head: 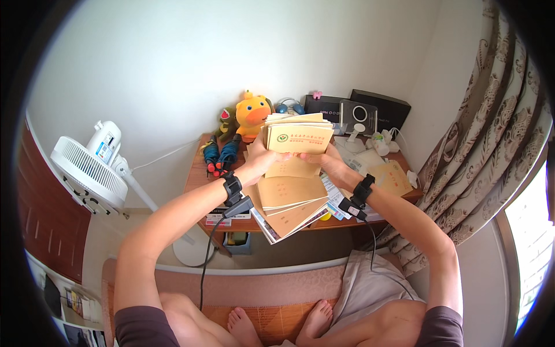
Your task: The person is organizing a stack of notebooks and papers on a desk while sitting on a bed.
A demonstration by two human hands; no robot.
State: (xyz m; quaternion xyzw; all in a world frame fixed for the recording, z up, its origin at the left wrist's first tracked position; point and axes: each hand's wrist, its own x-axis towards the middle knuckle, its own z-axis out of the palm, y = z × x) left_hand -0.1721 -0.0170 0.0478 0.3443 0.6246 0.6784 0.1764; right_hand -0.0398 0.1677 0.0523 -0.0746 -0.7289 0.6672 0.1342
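Note:
My left hand (259,157) and my right hand (337,167) grip a thick stack of tan paper envelopes or booklets (299,136) from either side. Both thumbs press on its front face, which bears a round green emblem and red writing. Below the held stack, a fanned pile of similar tan paper items (291,194) lies on the wooden desk (190,182), its lowest corner reaching past the front edge. Another tan envelope (392,178) rests at the right. Black straps with cabled devices circle both wrists.
Behind the stack stand a yellow plush toy (251,116), a green dinosaur toy (226,121), blue headphones (289,106) and black boxes (390,110). Blue cable bundles (227,154) lie left. A clear stand (357,117) is right. A white fan (91,171) and patterned curtain (481,143) flank the desk.

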